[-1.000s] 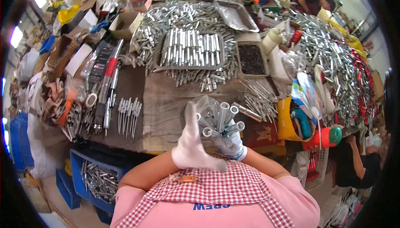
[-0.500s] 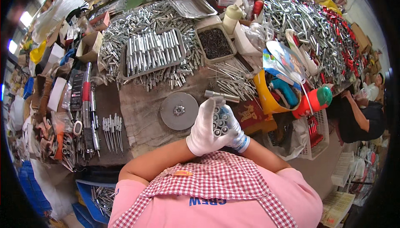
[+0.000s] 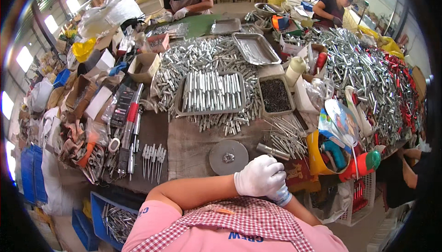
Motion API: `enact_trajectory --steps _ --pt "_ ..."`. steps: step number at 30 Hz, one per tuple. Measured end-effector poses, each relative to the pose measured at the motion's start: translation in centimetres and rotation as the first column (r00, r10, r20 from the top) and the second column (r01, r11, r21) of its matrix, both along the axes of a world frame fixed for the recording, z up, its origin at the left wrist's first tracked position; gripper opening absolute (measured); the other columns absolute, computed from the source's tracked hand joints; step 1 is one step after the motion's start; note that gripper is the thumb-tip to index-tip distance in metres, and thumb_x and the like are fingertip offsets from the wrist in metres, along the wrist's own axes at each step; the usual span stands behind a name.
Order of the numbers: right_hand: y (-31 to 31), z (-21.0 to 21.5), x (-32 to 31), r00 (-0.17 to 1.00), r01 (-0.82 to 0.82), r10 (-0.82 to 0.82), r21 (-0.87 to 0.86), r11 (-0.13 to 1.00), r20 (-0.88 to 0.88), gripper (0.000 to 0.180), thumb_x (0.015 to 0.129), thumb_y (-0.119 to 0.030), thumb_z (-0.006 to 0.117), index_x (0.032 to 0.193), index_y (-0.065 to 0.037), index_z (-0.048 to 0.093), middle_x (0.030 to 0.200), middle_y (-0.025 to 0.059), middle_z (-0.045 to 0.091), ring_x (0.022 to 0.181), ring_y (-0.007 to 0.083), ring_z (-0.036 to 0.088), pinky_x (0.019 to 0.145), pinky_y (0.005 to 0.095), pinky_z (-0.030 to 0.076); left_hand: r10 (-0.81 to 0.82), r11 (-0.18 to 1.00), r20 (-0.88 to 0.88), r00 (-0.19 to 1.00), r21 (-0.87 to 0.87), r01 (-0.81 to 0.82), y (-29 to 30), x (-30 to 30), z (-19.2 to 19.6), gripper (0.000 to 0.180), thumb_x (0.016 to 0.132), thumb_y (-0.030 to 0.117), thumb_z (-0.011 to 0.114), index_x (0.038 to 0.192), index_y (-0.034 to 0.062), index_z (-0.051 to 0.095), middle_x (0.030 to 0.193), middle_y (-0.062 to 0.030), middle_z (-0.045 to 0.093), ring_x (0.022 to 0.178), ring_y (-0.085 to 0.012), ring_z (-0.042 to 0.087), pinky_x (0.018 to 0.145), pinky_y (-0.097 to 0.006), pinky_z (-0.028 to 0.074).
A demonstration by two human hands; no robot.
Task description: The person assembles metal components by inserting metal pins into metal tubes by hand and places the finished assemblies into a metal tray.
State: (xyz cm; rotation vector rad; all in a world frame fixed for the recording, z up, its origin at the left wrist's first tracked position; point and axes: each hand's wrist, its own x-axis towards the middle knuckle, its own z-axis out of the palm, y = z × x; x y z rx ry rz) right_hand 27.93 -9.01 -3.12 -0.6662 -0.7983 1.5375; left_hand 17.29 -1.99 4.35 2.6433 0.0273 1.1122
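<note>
Near the grey disc (image 3: 216, 161), left hand (image 3: 258, 177), fingers (image 3: 276, 176) curled, partly hiding right hand (image 3: 282, 196), contents of either impossible to tell.

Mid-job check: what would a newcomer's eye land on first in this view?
Probably the broad heap of silvery metal pieces across the middle of the bench, with a tray of neatly lined-up metal tubes at its front. On the right, a second silvery heap borders bright red parts. Front and centre, the white-gloved left hand largely hides the right hand.
</note>
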Motion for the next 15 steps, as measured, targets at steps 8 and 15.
enact_trajectory --steps 8,15 --pt "0.4 -1.2 0.9 0.991 0.132 -0.128 -0.080 0.988 0.047 0.040 0.094 -0.017 0.049 0.132 -0.009 0.037 0.125 0.0059 0.047 0.112 0.0164 0.049 0.097 0.0330 0.042 0.083 0.997 -0.221 0.972 0.019 -0.081 0.3 0.5 2.1 0.033 0.064 0.027 0.065 0.088 0.0054 0.063 0.083 -0.0057 0.055 0.073 -0.0204 0.056 0.060 -0.032 0.046" --pt "-0.8 -1.9 1.6 0.976 0.203 -0.192 -0.115 0.972 0.103 0.037 0.096 -0.015 0.046 0.131 -0.010 0.037 0.124 0.0057 0.047 0.112 0.0159 0.049 0.097 0.0326 0.043 0.036 0.999 -0.099 0.994 0.042 -0.032 1.5 0.7 1.8 0.021 0.063 0.026 0.066 0.069 0.0081 0.058 0.069 -0.0050 0.051 0.062 -0.0219 0.053 0.054 -0.033 0.044"
